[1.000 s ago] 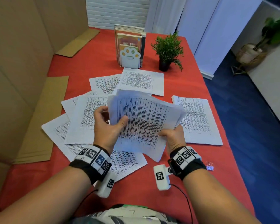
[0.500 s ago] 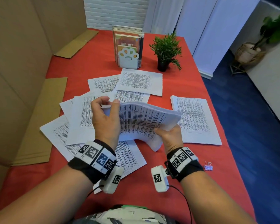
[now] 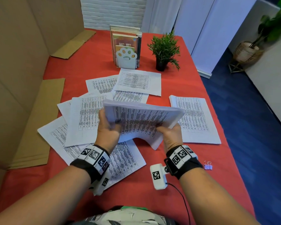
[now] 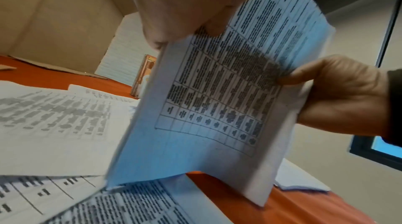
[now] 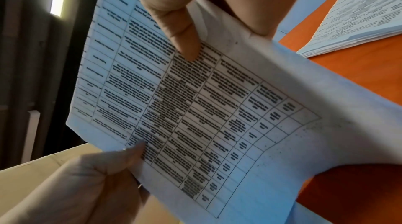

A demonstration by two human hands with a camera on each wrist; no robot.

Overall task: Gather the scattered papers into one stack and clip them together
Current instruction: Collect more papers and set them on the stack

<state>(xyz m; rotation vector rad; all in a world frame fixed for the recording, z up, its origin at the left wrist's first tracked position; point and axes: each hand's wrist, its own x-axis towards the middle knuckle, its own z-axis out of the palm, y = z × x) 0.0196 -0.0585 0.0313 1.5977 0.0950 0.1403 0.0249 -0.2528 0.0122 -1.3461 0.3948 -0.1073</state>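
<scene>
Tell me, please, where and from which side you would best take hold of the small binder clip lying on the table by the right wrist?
The binder clip lies flat on the red table, just right of the right hand, its wire handles pointing away from the person. I would probably come from above with the right hand and pinch the pale body across its sides, since the thin wire handles look harder to hold.

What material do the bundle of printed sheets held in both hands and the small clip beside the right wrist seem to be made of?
Bundle of white printed sheets: thin matte paper; it sags and curls between the left hand and right hand. Small binder clip: probably metal, judging by thin wire loops; its pale body is too small to judge.
</scene>
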